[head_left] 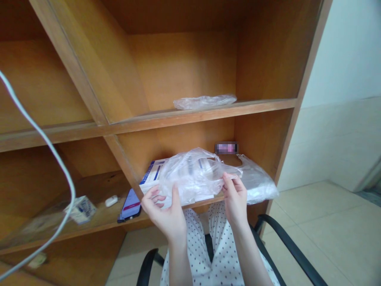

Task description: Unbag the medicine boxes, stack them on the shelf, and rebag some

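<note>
We face a wooden shelf unit, its left bays cut off by the frame edge. At lower centre a clear plastic bag overhangs the lower shelf's front edge, with open room above. It hides most of a white box, and we cannot make out its own contents. The fingers of the left hand and right hand pinch its near edge.

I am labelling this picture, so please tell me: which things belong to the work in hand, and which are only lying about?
In hand: clear plastic bag, held by left hand and right hand.

Lying about: phone, small carton, small white case, blue-and-white box, second bag on upper shelf.
</note>
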`<state>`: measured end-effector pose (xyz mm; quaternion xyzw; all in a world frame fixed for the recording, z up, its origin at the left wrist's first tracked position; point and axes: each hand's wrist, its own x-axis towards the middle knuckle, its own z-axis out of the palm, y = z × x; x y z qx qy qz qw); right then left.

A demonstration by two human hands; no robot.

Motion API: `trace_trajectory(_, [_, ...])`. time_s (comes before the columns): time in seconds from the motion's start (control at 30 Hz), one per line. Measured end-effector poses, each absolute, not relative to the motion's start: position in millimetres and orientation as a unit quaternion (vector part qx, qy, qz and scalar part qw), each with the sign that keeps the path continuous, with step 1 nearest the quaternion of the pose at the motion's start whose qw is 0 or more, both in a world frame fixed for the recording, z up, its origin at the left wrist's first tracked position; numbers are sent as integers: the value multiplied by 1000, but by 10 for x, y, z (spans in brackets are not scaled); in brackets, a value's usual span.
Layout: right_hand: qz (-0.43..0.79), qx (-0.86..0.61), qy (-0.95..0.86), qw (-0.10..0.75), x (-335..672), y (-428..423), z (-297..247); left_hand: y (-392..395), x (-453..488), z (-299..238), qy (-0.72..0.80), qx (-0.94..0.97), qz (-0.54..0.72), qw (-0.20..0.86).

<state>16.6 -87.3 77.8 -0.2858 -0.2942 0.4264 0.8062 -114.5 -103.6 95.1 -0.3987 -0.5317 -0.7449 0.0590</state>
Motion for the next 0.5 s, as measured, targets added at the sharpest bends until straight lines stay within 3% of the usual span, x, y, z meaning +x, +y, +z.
trace_trajectory(0.27, [478,-247,-239,808,147,-890,825,-1063,-1110,965,-490,-510,-693,-142])
trace_trajectory(0.5, [497,-243,-247,795,152,-889,801,-1035,-1060,930,-454,-497,-716,-186])
